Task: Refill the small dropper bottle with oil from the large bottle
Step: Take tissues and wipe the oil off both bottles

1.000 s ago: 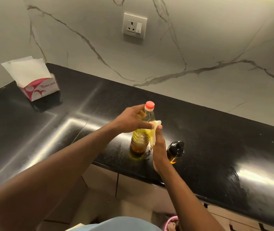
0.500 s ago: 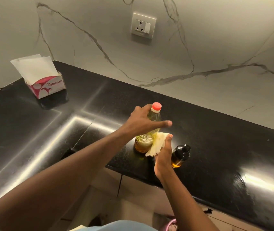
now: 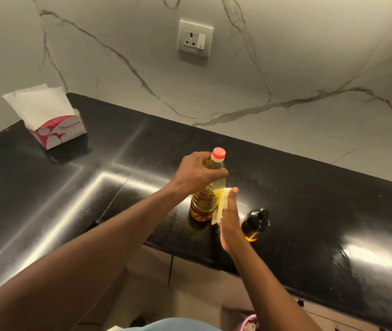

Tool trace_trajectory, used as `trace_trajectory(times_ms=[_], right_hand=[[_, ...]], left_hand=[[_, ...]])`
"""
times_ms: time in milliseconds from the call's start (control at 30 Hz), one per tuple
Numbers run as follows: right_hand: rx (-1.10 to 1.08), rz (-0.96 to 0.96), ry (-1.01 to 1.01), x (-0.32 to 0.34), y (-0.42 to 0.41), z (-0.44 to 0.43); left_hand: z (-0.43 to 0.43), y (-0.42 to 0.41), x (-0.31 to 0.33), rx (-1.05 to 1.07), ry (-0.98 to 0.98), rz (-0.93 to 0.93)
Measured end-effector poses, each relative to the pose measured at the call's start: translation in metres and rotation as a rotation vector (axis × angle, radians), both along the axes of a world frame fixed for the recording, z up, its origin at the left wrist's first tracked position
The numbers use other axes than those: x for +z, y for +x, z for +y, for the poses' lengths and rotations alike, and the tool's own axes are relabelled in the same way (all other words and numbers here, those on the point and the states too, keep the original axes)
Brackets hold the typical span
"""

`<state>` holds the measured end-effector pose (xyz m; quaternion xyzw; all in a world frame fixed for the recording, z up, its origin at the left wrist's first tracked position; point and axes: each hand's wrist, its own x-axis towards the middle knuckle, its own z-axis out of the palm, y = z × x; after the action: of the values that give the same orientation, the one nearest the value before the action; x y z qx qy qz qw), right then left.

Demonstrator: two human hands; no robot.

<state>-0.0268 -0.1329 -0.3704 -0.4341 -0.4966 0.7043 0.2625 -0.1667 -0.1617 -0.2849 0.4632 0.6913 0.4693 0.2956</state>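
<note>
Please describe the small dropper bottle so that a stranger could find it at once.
On the black counter, near its front edge, stands a large bottle of yellow oil. Right of it, past the right hand, is the small dropper bottle: short, dark and black-topped, not tall, clear and red-capped.

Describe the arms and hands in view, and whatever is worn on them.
The left forearm and right forearm are bare up to the frame's edge: no sleeves, watch or bracelet show. The left hand and right hand are ungloved, with no visible rings. A light blue shirt shows at the bottom edge.
</note>
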Motion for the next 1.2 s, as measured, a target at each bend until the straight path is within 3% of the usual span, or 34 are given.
trace_trajectory(times_ms=[633, 767, 933, 1200], right_hand=[[0.005, -0.009, 0.070, 0.017, 0.000, 0.009], [-0.028, -0.056, -0.029, -0.005, 0.005, 0.005], [-0.040, -0.020, -0.040, 0.005, 0.010, 0.012], [-0.058, -0.009, -0.073, 0.003, 0.002, 0.008]], left_hand=[[0.006, -0.021, 0.008, -0.267, -0.078, -0.110], [0.004, -0.018, 0.005, -0.225, -0.047, -0.118], [-0.004, -0.006, 0.000, 0.039, 0.121, 0.138], [-0.008, -0.005, 0.004, 0.046, 0.161, 0.117]])
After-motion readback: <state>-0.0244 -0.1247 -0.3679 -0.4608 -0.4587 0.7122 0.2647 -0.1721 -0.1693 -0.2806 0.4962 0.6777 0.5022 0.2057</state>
